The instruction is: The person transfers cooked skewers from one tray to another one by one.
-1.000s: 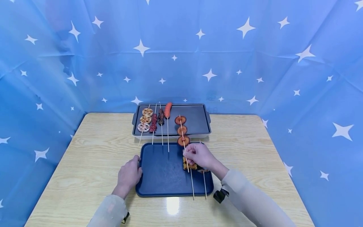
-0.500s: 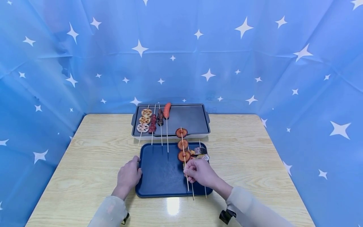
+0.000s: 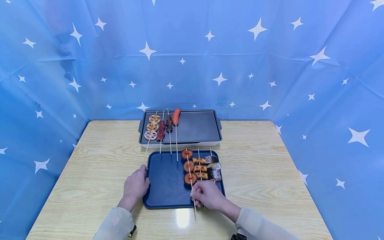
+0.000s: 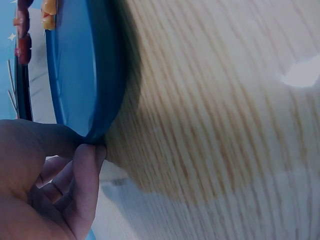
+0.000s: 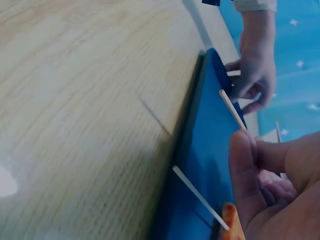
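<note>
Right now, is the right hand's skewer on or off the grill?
Off: the right hand pinches the skewer over the blue tray, in front of the grill.

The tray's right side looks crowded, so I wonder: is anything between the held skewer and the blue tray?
Nothing visible stands between the held skewer and the blue tray. The yellow skewer lies close on its right; whether they touch, I can't tell.

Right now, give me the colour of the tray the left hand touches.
Dark blue: the tray shows best in the head view.
</note>
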The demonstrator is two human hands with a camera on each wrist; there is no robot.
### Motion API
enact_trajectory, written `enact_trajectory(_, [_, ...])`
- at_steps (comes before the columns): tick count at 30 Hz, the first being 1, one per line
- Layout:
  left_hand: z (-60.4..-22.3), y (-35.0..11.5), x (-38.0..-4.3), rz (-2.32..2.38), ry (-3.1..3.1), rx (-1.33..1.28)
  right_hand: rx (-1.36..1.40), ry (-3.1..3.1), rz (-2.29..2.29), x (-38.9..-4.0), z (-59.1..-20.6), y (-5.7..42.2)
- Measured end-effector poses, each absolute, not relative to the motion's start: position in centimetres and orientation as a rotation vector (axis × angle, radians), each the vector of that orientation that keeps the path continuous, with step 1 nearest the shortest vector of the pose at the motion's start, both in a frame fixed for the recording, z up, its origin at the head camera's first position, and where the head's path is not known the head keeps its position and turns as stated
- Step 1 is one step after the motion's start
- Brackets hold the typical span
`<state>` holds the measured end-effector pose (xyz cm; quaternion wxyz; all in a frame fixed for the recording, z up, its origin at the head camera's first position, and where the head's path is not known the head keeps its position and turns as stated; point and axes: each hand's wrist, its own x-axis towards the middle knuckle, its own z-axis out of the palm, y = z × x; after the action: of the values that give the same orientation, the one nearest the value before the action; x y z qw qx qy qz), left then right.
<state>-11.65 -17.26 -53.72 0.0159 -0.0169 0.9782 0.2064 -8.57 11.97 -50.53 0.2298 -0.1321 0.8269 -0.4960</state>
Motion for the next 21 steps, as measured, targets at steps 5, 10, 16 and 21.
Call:
enact_trajectory(5, [-53.8,-17.3,-11.7,0.637,3.047,-0.047,-0.329,2.268,-1.351,-8.5,-51.0,11.5])
enact_trajectory(10, [-53.9,-17.4,-11.8,0.630,3.037,-0.051,-0.301,2.256,-1.337,-8.5,-51.4,11.2])
enact_trajectory(16, [-54.0,-17.5,-11.8,0.630,3.028,-0.058,-0.238,2.215,-1.377,-8.6,-51.8,10.8])
enact_trajectory(21, [-54.0,-17.5,-11.8,0.632,3.032,-0.056,-0.202,2.199,-1.395,-8.7,-52.2,10.3])
